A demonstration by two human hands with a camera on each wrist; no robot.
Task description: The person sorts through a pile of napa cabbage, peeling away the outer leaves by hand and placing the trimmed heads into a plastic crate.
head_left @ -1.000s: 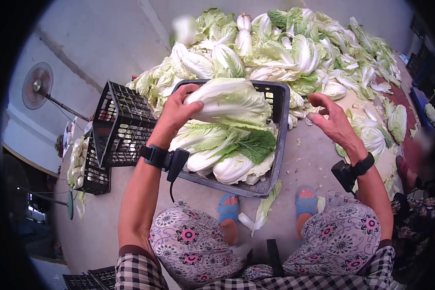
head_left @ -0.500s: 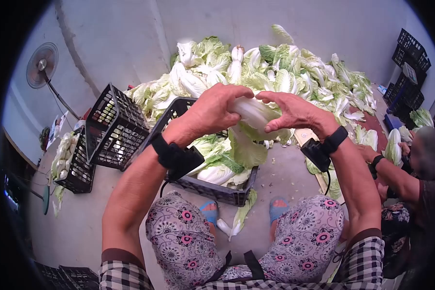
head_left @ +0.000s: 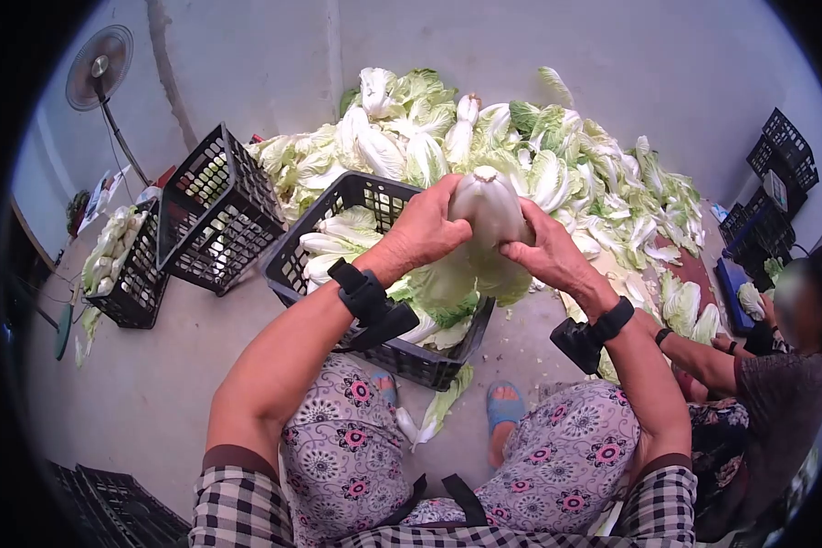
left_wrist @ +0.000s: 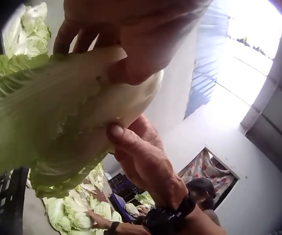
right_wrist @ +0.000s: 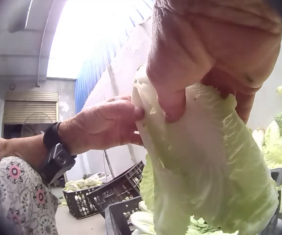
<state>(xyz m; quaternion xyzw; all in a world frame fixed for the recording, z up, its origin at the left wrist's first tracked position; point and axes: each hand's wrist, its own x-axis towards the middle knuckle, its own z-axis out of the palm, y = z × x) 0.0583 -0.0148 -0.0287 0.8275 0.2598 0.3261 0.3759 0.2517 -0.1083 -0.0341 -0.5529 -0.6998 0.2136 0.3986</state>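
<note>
A head of napa cabbage [head_left: 487, 215] is held up in front of me, its cut white base at the top and its leafy end hanging down. My left hand [head_left: 426, 226] grips it from the left, thumb across the white ribs. From the other side my right hand [head_left: 557, 251] grips it too, with the thumb on the near face. In the right wrist view the broad leaves of the cabbage [right_wrist: 214, 166] spread below the fingers. Under it stands a black crate [head_left: 429, 363] with several cabbages [head_left: 342, 239] inside.
A large heap of cabbages and loose leaves [head_left: 603, 183] lies along the wall. Left stand a tilted black crate [head_left: 224, 224], another filled crate [head_left: 137, 297] and a fan [head_left: 100, 66]. Another person [head_left: 790, 384] sits at the right. Fallen leaves [head_left: 443, 411] lie by my feet.
The cabbage has been lifted out of the crate and turned base up. My right hand came in from the right and now grips it along with the left. The head view has tilted up.
</note>
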